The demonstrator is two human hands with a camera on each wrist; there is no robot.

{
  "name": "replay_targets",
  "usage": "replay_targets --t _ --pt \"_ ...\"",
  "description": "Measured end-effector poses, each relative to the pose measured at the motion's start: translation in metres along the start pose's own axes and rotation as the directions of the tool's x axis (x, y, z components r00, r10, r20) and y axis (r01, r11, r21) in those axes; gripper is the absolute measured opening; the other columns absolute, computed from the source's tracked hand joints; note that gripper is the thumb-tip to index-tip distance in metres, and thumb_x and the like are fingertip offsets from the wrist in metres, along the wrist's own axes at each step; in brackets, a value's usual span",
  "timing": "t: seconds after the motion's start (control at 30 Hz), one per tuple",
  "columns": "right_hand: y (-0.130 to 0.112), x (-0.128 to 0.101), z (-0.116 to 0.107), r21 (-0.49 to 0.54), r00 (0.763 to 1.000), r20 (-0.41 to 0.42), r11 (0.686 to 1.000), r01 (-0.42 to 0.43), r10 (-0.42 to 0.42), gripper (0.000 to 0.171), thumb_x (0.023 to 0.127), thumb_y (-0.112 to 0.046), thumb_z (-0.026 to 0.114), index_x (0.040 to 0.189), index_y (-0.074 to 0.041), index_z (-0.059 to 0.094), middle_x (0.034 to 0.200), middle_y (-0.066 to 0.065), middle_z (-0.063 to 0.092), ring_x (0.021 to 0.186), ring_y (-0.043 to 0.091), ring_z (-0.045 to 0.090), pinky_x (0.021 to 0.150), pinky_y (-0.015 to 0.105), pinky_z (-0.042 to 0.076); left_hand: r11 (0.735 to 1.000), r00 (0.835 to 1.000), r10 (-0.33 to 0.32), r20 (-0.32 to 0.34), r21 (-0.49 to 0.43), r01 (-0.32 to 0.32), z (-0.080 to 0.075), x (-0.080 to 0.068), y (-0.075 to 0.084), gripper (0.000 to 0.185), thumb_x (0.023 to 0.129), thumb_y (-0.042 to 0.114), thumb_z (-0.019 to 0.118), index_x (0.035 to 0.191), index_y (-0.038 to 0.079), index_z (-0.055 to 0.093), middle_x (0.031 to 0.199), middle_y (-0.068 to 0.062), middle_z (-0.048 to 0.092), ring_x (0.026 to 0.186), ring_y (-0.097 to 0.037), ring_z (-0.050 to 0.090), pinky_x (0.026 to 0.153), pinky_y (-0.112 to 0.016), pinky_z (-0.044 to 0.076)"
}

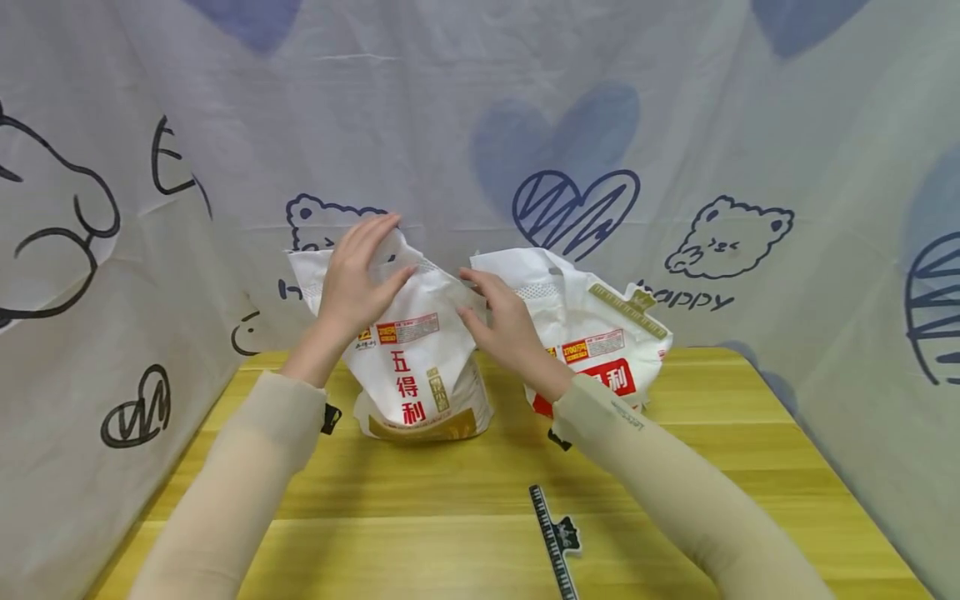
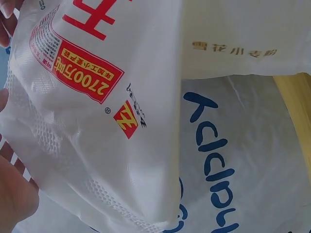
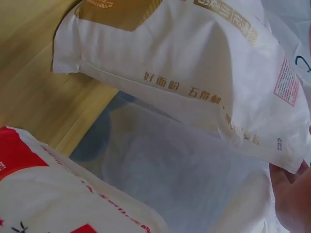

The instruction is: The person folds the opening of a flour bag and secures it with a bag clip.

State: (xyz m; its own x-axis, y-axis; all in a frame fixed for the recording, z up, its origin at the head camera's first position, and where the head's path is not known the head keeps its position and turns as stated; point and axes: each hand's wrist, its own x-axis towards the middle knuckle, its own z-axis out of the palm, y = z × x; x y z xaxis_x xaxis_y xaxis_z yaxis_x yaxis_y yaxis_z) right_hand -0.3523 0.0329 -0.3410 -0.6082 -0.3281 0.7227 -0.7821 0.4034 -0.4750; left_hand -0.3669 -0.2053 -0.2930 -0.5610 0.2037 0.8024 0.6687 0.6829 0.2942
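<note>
A white flour bag [image 1: 420, 358] with red lettering and a gold band stands upright on the table, its loose top raised. My left hand [image 1: 356, 279] is at the bag's upper left, fingers extended upward and thumb apart from them near the top edge. At the upper right edge, my right hand [image 1: 510, 321] pinches the plastic between thumb and fingers; the right wrist view shows that hand [image 3: 291, 194] at the bag's corner. Part of the left hand [image 2: 17, 189] appears beside the mesh-patterned strip in the left wrist view. What lies inside the bag is hidden.
To the right, a second flour bag [image 1: 570, 300] leans with a gold sealing clip [image 1: 630, 308] across its corner. A black sealing clip [image 1: 555, 542] lies near the front of the wooden table [image 1: 405, 517]. A patterned white curtain [image 1: 420, 100] hangs behind and at both sides.
</note>
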Motion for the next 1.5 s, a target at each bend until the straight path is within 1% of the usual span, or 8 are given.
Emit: replay_targets --t 0.07,0.27,0.53,0.67,0.83,1.07,1.3,1.5 --pt "0.0 0.0027 0.0022 -0.016 1.0 0.006 1.0 -0.003 0.003 0.048 0.098 -0.006 0.069 0.143 0.006 0.054 0.142 0.02 0.061 0.124 0.034 0.063 0.099 0.044 0.054 1.0 1.0 -0.012 0.02 0.009 0.011 0.0003 0.0024 -0.0005 0.067 0.09 0.017 0.083 0.15 0.007 0.054 0.152 -0.016 0.055 0.146 -0.038 0.042 0.126 -0.047 0.023" --pt "-0.0006 0.0089 0.0068 -0.032 1.0 0.01 0.999 -0.024 0.024 0.048 0.098 -0.002 0.068 0.143 0.006 0.055 0.141 0.021 0.061 0.13 0.035 0.059 0.114 0.039 0.045 0.998 0.997 -0.052 0.052 0.021 0.051 0.0004 0.0064 -0.0001 0.065 0.09 0.019 0.083 0.148 0.007 0.055 0.149 -0.017 0.056 0.146 -0.038 0.042 0.127 -0.048 0.021" --pt "-0.0054 0.0102 0.0066 -0.056 0.993 0.015 0.991 -0.119 0.12 0.039 0.099 -0.001 0.064 0.138 0.003 0.061 0.138 0.017 0.066 0.129 0.032 0.062 0.113 0.039 0.047 0.998 0.998 -0.054 0.044 0.015 0.054 0.001 0.0062 0.0015 0.057 0.089 0.018 0.084 0.141 0.007 0.062 0.142 -0.015 0.062 0.141 -0.036 0.046 0.125 -0.047 0.026" --pt "-0.0049 0.0099 0.0053 -0.072 0.99 0.004 0.987 -0.14 0.141 0.036 0.099 0.0 0.064 0.135 0.001 0.064 0.136 0.016 0.068 0.127 0.031 0.064 0.109 0.039 0.05 0.998 0.998 -0.054 0.022 0.016 0.054 0.0022 0.0067 0.0037 0.055 0.088 0.018 0.085 0.137 0.008 0.064 0.136 -0.014 0.065 0.135 -0.035 0.05 0.121 -0.049 0.032" --pt "-0.0054 0.0083 0.0036 -0.065 0.986 -0.017 0.984 -0.167 0.166 0.034 0.099 0.001 0.064 0.132 0.0 0.067 0.133 0.015 0.07 0.118 0.03 0.069 0.098 0.036 0.058 0.998 0.998 -0.055 -0.008 0.016 0.055 0.003 0.0059 0.0053 0.053 0.086 0.017 0.087 0.134 0.008 0.066 0.13 -0.014 0.067 0.131 -0.035 0.053 0.117 -0.05 0.035" --pt "-0.0071 0.0065 0.0017 -0.056 0.986 -0.052 0.985 -0.161 0.158 0.028 0.097 0.005 0.065 0.124 0.001 0.071 0.125 0.016 0.073 0.106 0.029 0.074 0.088 0.031 0.061 0.999 0.998 -0.032 -0.059 0.018 0.033 0.0021 0.0035 0.0064 0.046 0.084 0.015 0.088 0.125 0.005 0.07 0.119 -0.015 0.068 0.119 -0.035 0.056 0.109 -0.051 0.04" --pt "-0.0068 0.0038 0.001 -0.092 0.989 -0.071 0.986 -0.137 0.131 0.027 0.095 0.006 0.066 0.12 0.0 0.073 0.12 0.015 0.075 0.102 0.028 0.074 0.085 0.03 0.062 0.999 0.993 0.04 -0.109 0.017 -0.039 -0.0007 0.0006 0.0088 0.02 0.085 0.011 0.087 0.1 0.003 0.076 0.103 -0.014 0.065 0.104 -0.036 0.055 0.094 -0.05 0.04" --pt "-0.0073 0.0007 -0.0005 -0.121 0.993 -0.067 0.988 -0.1 0.092 0.026 0.094 0.007 0.066 0.118 0.001 0.074 0.117 0.015 0.075 0.099 0.028 0.074 0.082 0.03 0.062 0.996 0.989 0.082 -0.121 0.034 -0.079 -0.003 -0.0025 0.0089 0.015 0.083 0.007 0.087 0.092 0.001 0.077 0.099 -0.014 0.063 0.102 -0.037 0.054 0.093 -0.049 0.039"
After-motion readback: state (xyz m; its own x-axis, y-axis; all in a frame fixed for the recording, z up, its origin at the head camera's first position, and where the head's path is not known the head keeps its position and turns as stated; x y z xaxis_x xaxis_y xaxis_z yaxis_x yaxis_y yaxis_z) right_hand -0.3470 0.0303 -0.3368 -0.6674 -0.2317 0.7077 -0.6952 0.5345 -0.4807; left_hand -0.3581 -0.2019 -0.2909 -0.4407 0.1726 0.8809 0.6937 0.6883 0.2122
